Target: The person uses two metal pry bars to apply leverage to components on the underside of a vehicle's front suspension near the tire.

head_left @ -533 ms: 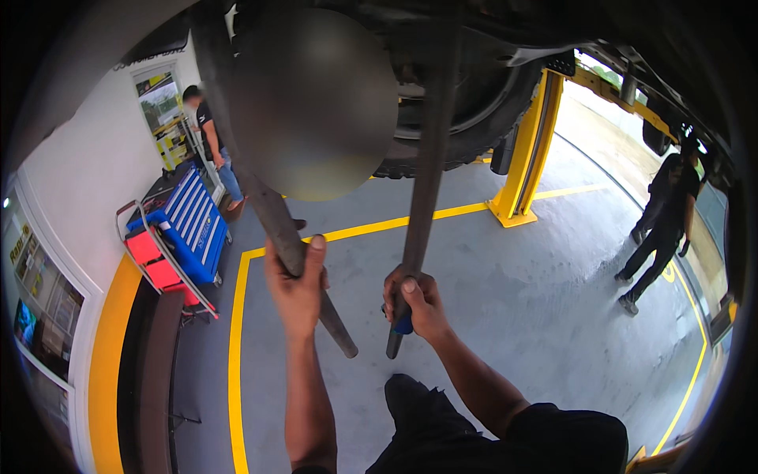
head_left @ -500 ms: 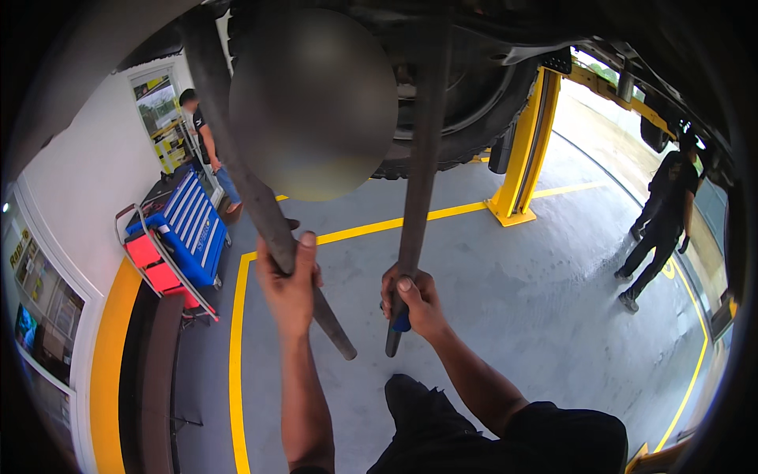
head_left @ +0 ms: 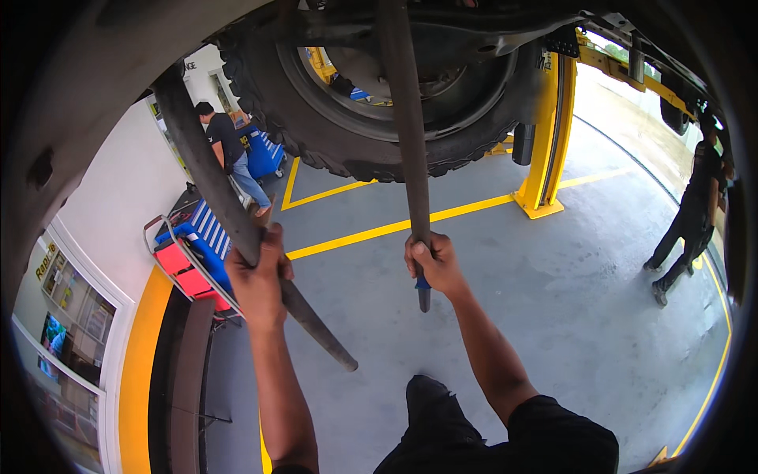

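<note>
Both hands had drifted further apart since half a second earlier, and the right bar (head_left: 410,134) had swung so its top leaned a bit left instead of right. Left hand (head_left: 259,276) was closed around the left bar (head_left: 209,174), back of the hand toward the camera, thumb up along the bar's right side, forearm coming almost straight up from the bottom edge. Right hand (head_left: 437,262) sat at about the same height, wrapped around the right bar close to its lower end, thumb laid across the front, with that forearm angling up and left out of a black sleeve (head_left: 553,434).

As for the bars, both looked dark grey, round and kinda dull. The left one slanted from upper left down to the right, its blunt tip sticking out well below the grip. The other stood nearly upright in front of a chunky black tyre (head_left: 339,150) under a raised vehicle (couldn't tell what the top ends touched, if anything), and had a blue collar (head_left: 422,283) just below the fingers. Behind that tyre, to the right, was a yellow lift post (head_left: 549,142) on the grey floor (head_left: 513,316).
</note>
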A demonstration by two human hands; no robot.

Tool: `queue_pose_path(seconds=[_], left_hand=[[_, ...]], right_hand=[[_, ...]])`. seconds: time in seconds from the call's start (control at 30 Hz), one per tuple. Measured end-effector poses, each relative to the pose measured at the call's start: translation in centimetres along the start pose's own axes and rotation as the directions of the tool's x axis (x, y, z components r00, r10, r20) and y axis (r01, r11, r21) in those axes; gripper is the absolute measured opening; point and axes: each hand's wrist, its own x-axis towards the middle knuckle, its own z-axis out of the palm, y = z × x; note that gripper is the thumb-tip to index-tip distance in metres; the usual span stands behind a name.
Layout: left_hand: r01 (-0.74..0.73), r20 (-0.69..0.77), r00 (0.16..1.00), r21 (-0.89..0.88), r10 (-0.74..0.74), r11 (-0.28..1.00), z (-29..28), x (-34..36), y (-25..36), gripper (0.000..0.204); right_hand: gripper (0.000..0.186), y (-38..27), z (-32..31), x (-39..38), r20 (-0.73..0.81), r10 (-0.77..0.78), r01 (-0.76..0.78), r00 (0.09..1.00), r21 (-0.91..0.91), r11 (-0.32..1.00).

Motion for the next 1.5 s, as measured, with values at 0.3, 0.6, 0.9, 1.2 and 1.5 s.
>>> queue_pose_path(seconds=[0.3,0.6,0.9,1.2,1.5], left_hand=[[-0.132,-0.103,0.987,-0.121,0.119,0.984,0.4,2.2,-1.7,0.021],[-0.054,-0.257,0.965,-0.006,0.050,0.999,-2.0,-4.5,-4.7,0.022],[0.133,-0.011,0.991,0.014,-0.133,0.991,1.4,-17.5,-7.3,0.017],[0.271,0.364,0.903,-0.066,-0.230,0.960,7.8,-23.9,-4.1,0.051],[0.418,0.627,0.775,-0.413,-0.080,0.809,18.1,-21.6,-3.3,0.050]], right_hand=[[0.049,0.0,-0.4,-1.6,0.059,0.028,-0.032,0.998,0.066,0.997],[0.031,-1.5,1.3,-8.6,-0.375,0.156,-0.247,0.914,-0.211,0.946],[0.028,-6.1,0.6,-15.0,-0.661,-0.186,-0.301,0.727,-0.550,0.779],[0.028,-11.2,-1.4,-21.4,-0.711,-0.192,-0.470,0.676,-0.617,0.631],[0.029,-11.7,-6.3,-18.5,-0.582,-0.360,-0.375,0.729,-0.780,0.501]])
